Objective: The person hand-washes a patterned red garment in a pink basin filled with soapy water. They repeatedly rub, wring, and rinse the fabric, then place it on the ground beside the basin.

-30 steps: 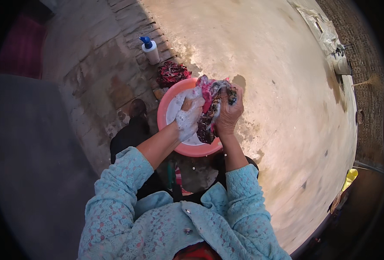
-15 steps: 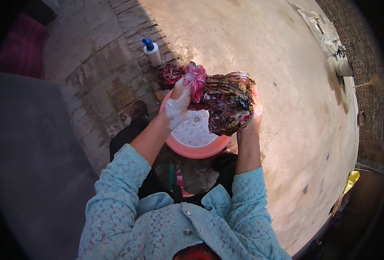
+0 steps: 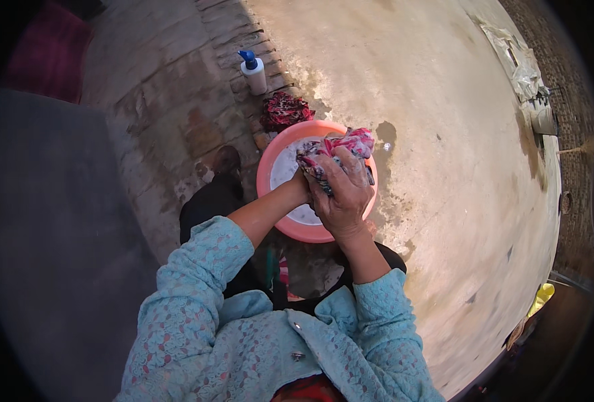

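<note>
Two hands squeeze a wet cloth over a pink tub.

The right hand (image 3: 342, 194) is closed tight on the cloth (image 3: 337, 153), a bunched red and pink one, in the middle of the frame. The left hand (image 3: 304, 186) is mostly hidden behind it, but it grips the cloth too. The tub (image 3: 270, 164) has soapy water. Above it lie another red cloth (image 3: 285, 110) and a white bottle (image 3: 254, 72).

1. I see the basin (image 3: 270, 175) on the floor (image 3: 444, 134), directly ahead of my knees.
2. My right hand (image 3: 342, 194) sits over the basin, with the cloth (image 3: 340, 149) bunched beneath it.
3. My left hand (image 3: 304, 184) is tucked behind the right.
4. A second cloth heap (image 3: 285, 110) lies just beyond the basin.
5. The bottle (image 3: 253, 72) stands farther back, slightly left.
</note>
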Demonstrator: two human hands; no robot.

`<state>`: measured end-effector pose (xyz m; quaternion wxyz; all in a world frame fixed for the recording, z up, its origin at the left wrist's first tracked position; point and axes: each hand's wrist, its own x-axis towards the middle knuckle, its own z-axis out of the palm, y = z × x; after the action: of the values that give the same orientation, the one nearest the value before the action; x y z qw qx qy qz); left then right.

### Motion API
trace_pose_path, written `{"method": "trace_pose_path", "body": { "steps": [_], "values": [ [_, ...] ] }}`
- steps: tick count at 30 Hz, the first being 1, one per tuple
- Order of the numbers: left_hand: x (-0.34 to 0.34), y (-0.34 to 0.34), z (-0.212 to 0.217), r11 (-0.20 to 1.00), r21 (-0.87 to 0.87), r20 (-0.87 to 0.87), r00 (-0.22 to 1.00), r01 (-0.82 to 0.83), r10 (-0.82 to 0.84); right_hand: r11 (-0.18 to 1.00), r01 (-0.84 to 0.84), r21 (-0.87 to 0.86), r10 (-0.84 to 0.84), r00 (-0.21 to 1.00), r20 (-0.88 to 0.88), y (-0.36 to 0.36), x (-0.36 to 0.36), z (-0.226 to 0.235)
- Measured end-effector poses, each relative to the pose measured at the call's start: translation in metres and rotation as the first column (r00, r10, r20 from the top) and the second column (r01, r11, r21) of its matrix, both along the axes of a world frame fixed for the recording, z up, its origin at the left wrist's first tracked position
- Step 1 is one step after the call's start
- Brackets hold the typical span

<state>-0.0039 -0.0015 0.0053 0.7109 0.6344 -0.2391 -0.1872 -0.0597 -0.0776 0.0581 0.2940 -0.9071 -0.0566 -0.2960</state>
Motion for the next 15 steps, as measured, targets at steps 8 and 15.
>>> {"method": "trace_pose_path", "body": {
  "steps": [8, 15],
  "values": [
    [0.011, -0.01, 0.041, 0.975, 0.05, 0.307, 0.932, -0.216, 0.191, -0.419, 0.357, 0.835, 0.293, 0.923, -0.248, -0.042, 0.017, -0.031],
    [0.024, 0.003, 0.046, 0.967, -0.22, -0.319, 0.946, -0.132, 0.057, -0.536, 0.543, 0.646, 0.492, 0.823, -0.283, 0.005, -0.005, -0.052]
  ]
}}
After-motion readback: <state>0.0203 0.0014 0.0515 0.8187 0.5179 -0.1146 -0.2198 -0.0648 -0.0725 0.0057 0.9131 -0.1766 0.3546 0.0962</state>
